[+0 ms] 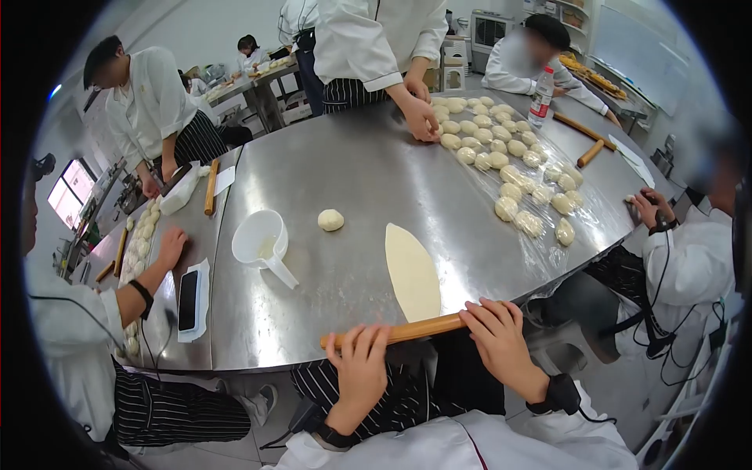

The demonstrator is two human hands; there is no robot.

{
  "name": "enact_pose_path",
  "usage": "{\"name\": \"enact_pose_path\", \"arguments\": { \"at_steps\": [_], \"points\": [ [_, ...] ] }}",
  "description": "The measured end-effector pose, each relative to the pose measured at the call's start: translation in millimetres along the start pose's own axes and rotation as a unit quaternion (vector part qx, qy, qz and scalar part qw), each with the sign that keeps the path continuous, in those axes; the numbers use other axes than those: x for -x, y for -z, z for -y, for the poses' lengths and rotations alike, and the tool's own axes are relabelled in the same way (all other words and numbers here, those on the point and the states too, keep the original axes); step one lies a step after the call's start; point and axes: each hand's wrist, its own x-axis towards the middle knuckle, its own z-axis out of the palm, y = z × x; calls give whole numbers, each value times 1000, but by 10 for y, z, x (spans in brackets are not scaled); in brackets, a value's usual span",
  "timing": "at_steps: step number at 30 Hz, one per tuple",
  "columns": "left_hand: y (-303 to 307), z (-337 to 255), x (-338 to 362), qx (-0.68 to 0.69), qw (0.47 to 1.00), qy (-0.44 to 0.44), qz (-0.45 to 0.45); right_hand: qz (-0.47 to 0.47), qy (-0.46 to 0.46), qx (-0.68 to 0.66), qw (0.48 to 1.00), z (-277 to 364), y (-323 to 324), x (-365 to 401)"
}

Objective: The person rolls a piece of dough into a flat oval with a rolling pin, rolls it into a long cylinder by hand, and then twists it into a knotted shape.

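A wooden rolling pin (423,329) lies across the near edge of the steel table, at the lower end of a flat, leaf-shaped sheet of dough (413,274). My left hand (360,368) grips the pin near its left end, fingers curled over the top. At the other end, my right hand (501,341) holds it with the fingers bent over the wood. Beyond the sheet sits one round dough ball (330,220). To its left stands a white plastic measuring jug (261,239) with its handle toward me.
Many dough balls (509,149) rest under and on clear plastic film (540,243) at the right, by a bottle (541,98). A phone (189,301) lies at left. Co-workers stand or sit around the steel table (313,313), one reaching toward the dough balls.
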Motion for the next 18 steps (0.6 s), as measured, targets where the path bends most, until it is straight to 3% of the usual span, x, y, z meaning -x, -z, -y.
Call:
{"name": "enact_pose_path", "arguments": {
  "at_steps": [2, 4, 5, 8, 10, 12, 13, 15, 18],
  "points": [
    [59, 96, -67, 60, 998, 10, -8, 23, 25, -38, 999, -79, 42, -32],
    [238, 11, -241, 46, 996, -47, -66, 87, 48, -113, 989, -199, 104, -115],
    [333, -17, -324, 36, 993, -79, -79, 69, 103, -133, 983, -235, 159, -163],
    [591, -112, -739, 32, 978, -166, -123, 68, 61, -201, 975, -362, 262, -128],
    [592, -187, -1105, 70, 966, -186, -163, 36, -56, -220, 973, -420, 352, -146],
    [575, -241, -1536, 110, 966, -146, -181, 31, -155, -202, 966, -539, 397, -223],
    [448, -140, -1709, 117, 975, -147, -115, -18, -168, -212, 963, -666, 318, -299],
    [-6, 236, -2010, 129, 980, -149, 15, -24, -208, -163, 964, -933, 191, -436],
    [-425, 454, -2249, 94, 940, -300, 130, -16, -227, -90, 970, -1268, 60, -615]
  ]
}}
